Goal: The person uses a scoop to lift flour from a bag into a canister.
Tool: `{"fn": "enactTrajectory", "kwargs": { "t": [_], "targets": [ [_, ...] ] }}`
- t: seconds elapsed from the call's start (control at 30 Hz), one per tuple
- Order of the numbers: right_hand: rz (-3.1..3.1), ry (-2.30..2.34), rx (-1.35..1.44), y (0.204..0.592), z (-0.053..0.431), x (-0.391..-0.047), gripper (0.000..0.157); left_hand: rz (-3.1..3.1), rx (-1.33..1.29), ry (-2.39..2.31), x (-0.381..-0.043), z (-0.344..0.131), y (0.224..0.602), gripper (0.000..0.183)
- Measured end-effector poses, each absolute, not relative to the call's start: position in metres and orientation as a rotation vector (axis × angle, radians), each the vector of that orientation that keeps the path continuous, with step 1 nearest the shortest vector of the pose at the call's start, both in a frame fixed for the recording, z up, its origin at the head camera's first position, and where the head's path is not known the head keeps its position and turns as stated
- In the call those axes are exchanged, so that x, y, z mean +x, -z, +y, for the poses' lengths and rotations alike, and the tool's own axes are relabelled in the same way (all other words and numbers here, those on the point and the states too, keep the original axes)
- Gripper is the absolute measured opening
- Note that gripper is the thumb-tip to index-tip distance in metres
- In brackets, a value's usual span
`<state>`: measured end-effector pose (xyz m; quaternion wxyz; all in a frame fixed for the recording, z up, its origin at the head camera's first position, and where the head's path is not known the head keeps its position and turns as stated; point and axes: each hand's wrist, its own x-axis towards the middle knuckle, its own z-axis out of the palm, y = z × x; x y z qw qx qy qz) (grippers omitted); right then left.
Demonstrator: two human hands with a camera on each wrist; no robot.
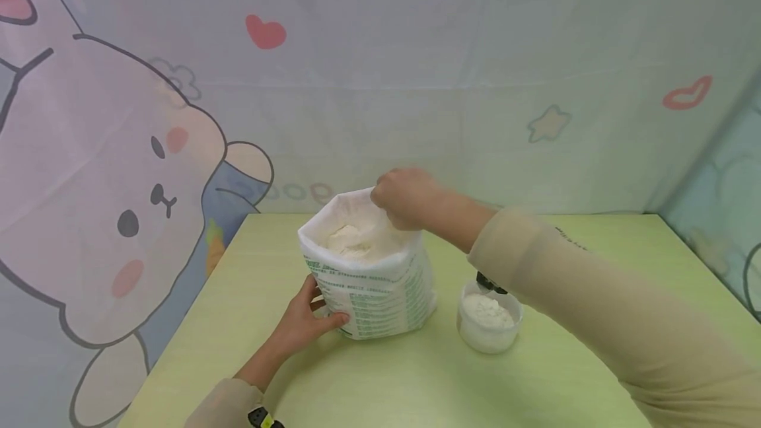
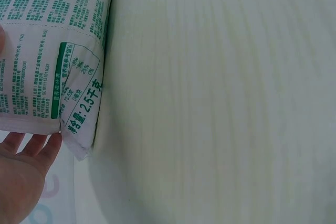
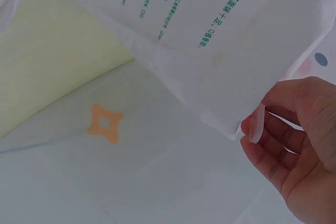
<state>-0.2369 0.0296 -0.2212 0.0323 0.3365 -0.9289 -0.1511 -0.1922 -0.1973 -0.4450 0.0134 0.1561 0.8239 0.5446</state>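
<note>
A white flour bag (image 1: 374, 299) with green print stands open at the top on the table, white flour (image 1: 351, 243) inside. My left hand (image 1: 303, 322) holds its lower left side, thumb across the front; in the left wrist view the fingers (image 2: 44, 150) press its edge. At the bag's far right rim, my right hand (image 1: 407, 198) is curled above the opening. The right wrist view shows it pinching a translucent plastic handle (image 3: 257, 123); the handle's other end is hidden by the bag. A round translucent tub (image 1: 489, 335) of white flour stands to the right, under the right forearm.
The pale green table (image 1: 368, 388) runs back to a printed cloth backdrop (image 1: 475, 84) with a cartoon rabbit (image 1: 119, 170). A dark cable (image 1: 750, 276) hangs at the far right.
</note>
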Motion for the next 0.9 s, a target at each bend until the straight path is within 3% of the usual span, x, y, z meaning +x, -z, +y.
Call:
{"fn": "enactTrajectory", "kwargs": {
  "t": [0.37,0.57,0.9],
  "targets": [
    [-2.965,0.362,0.977,0.224,0.025,-0.233,0.005,2.537,0.481,-1.692,-0.183,-0.194,0.427,0.072],
    [-3.001,0.286,0.991,0.218,0.028,-0.234,0.017,2.573,0.482,-1.677,-0.19,-0.198,0.443,0.072],
    [-3.016,0.214,1.003,0.22,0.026,-0.232,0.007,2.57,0.479,-1.679,-0.191,-0.198,0.444,0.072]
  ]
}}
